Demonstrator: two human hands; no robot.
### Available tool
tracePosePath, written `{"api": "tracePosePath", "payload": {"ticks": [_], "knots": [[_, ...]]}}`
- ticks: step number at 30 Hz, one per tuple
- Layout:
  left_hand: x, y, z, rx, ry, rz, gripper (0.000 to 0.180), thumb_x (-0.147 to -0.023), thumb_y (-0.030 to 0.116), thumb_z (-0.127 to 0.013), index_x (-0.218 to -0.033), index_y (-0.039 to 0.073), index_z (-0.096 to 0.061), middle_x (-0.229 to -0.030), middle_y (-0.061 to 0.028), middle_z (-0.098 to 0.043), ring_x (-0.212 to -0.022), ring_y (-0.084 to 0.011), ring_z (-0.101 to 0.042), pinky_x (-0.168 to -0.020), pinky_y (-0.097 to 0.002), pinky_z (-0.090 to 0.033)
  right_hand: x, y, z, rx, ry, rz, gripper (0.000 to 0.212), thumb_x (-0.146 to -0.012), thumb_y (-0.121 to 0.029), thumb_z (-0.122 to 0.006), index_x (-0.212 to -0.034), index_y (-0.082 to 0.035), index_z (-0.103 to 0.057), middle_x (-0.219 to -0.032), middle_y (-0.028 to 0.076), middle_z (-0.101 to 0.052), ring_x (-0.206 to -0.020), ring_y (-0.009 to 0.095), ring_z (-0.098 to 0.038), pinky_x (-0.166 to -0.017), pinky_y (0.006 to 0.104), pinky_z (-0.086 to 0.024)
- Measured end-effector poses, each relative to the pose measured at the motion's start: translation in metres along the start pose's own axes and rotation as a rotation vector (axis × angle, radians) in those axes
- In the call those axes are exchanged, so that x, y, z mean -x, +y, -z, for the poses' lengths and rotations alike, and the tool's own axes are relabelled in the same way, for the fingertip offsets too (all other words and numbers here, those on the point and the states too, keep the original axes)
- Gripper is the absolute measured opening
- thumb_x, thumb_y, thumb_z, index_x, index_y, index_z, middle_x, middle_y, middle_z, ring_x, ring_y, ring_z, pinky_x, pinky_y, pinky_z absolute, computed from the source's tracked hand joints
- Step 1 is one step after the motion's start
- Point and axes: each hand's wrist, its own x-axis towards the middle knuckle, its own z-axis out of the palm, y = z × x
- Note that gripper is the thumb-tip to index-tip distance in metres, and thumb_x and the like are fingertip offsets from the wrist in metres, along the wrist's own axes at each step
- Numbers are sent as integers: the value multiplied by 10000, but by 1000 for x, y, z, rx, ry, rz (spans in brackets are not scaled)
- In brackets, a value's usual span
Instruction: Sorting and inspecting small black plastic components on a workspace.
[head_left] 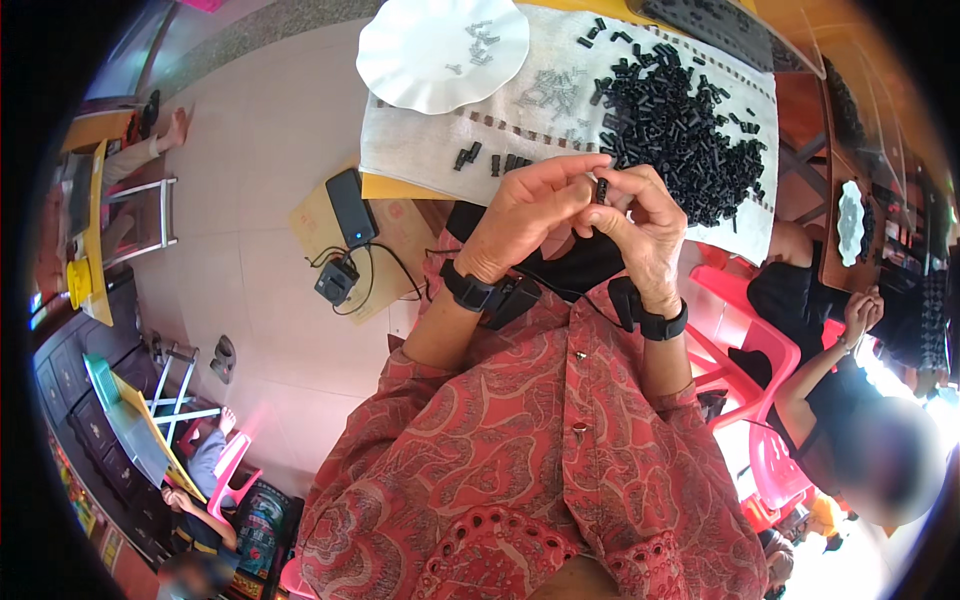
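My left hand and my right hand meet over the near edge of a cloth-covered table. Between their fingertips is a small black plastic piece, pinched from both sides. Just beyond my right hand, a large heap of similar black pieces lies on the white cloth. A short row of black pieces sits beyond my left hand. Small clear pieces are scattered left of the heap. More clear pieces rest on a white scalloped plate at the far left.
On the floor to the left, a phone and a small black device with cables lie on cardboard. Pink plastic chairs stand at right, where another person's hands are near another table. More people sit at left.
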Motion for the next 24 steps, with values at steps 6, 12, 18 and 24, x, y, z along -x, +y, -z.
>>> {"api": "tracePosePath", "payload": {"ticks": [6, 12, 18, 24], "knots": [[2, 9, -2, -166, -74, -30, 592, -804, 36, -770, -1338, -23, -523, -1050, -49, -608, -944, -115, -578, -830, -254, -515, 3, 0, 0, 45, 23, -47, 331, -716, -49, -835, -1025, -39, -717, -785, -15, -580, -662, 59, -488, -597, 220, -405], [2, 5, 6, -211, -42, -65, 525, -791, 4, -773, -1276, -31, -575, -1007, -47, -631, -916, -119, -604, -816, -253, -533, 4, -11, -7, 63, 46, -69, 295, -725, -42, -829, -997, -35, -715, -763, -6, -598, -684, 69, -517, -598, 221, -415], [2, 2, 7, -250, -23, -98, 481, -796, 18, -775, -1242, -33, -602, -1044, -61, -656, -959, -133, -629, -857, -259, -530, 6, -8, -8, 32, 65, -53, 263, -743, -27, -819, -982, -31, -709, -780, -4, -619, -670, 53, -524, -583, 206, -420], [3, 2, 7, -330, -8, -118, 452, -817, 26, -759, -1240, -28, -607, -1052, -65, -663, -973, -138, -633, -885, -272, -522, 9, -9, -12, -73, 87, -152, 249, -760, -5, -801, -990, -25, -708, -794, -3, -608, -683, 49, -528, -589, 199, -427]]}}
